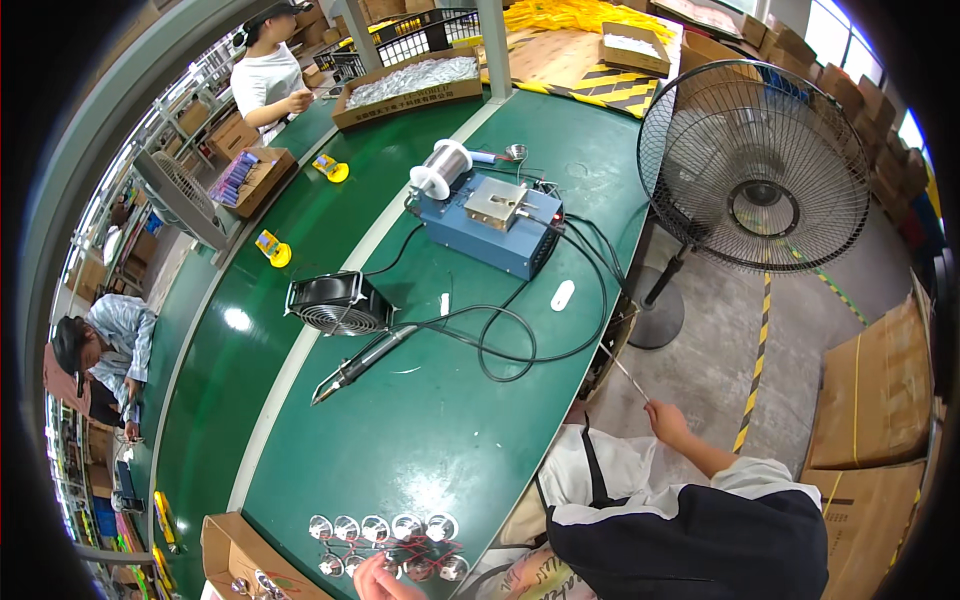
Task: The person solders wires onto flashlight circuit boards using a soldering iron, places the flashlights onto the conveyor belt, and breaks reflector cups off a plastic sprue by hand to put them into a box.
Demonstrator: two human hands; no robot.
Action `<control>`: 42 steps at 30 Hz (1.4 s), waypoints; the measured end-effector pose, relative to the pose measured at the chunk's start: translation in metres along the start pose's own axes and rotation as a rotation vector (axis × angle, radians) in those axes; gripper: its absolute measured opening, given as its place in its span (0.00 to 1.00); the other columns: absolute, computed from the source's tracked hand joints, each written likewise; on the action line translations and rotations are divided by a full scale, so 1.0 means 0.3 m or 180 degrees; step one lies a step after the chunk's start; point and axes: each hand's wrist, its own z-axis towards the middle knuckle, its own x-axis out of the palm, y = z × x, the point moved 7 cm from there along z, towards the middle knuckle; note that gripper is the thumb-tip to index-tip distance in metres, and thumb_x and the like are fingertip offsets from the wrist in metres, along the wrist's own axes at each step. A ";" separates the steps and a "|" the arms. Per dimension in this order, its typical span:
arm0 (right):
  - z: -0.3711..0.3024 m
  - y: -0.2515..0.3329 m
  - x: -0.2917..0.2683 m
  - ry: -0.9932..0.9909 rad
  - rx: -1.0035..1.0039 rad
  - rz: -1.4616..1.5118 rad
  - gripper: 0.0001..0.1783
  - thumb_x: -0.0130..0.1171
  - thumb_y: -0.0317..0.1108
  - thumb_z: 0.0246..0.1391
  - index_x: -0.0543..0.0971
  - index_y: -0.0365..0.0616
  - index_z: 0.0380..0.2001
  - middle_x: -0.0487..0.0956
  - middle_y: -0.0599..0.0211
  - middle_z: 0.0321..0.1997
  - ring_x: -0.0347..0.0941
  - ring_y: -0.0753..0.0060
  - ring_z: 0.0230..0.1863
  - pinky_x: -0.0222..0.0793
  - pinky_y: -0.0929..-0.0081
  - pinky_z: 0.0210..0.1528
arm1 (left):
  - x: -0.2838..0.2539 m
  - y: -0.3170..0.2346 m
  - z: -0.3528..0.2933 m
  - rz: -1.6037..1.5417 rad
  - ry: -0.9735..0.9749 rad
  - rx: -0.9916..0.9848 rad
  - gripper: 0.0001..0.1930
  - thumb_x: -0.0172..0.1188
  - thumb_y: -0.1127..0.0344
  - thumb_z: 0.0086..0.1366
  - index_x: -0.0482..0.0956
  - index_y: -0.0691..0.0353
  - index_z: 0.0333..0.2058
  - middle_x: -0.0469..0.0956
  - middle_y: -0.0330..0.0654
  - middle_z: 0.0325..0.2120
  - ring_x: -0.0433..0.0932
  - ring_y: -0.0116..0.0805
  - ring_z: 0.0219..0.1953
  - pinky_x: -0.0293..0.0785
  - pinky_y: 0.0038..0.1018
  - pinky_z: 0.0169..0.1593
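At the lower edge, my left hand (pixel 385 580) rests beside two rows of small silver reflector cups (pixel 375 528) with thin red wires between them. Its fingers are stretched out and I see nothing held in them; part of the hand is cut off. My right hand (pixel 668 422) is out past the table's right edge, closed around a thin metal rod (pixel 627 374). The rod's far end points at the table's side, near a dark gap beneath the top. A soldering iron (pixel 360 368) lies on the green table (pixel 400 440), its tip toward the left.
A blue soldering machine (pixel 490 225) with a solder spool (pixel 441 170) stands mid-table, cables looping around it. Beside it are a small black fan (pixel 340 303) and a white oval piece (pixel 563 294). A large floor fan (pixel 755 165) and cartons (pixel 870 390) stand right. Two people work left.
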 end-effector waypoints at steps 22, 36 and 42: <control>0.488 -0.010 0.210 0.1128 -0.0670 -0.0169 0.27 0.55 0.48 0.42 0.71 0.38 0.42 0.74 0.47 0.38 0.70 0.51 0.42 0.64 0.63 0.44 | 0.250 -0.110 -0.064 0.1890 0.1088 -0.0377 0.28 0.65 0.61 0.42 0.69 0.63 0.43 0.59 0.53 0.51 0.58 0.51 0.53 0.54 0.41 0.54; -0.006 0.677 0.057 0.1822 -0.3311 -0.0704 0.14 0.47 0.32 0.46 0.72 0.36 0.36 0.71 0.43 0.37 0.66 0.42 0.41 0.61 0.56 0.42 | 0.030 -0.084 -0.072 0.1407 0.0917 -0.0313 0.22 0.68 0.55 0.38 0.78 0.56 0.34 0.63 0.48 0.50 0.67 0.42 0.47 0.60 0.34 0.48; -0.064 0.750 -0.004 0.2145 -0.3648 -0.1509 0.23 0.47 0.26 0.39 0.67 0.38 0.44 0.67 0.43 0.48 0.62 0.43 0.48 0.58 0.59 0.50 | -0.309 -0.085 -0.041 -0.0510 -0.0722 0.0339 0.26 0.69 0.47 0.36 0.78 0.60 0.31 0.62 0.59 0.49 0.66 0.51 0.50 0.65 0.36 0.50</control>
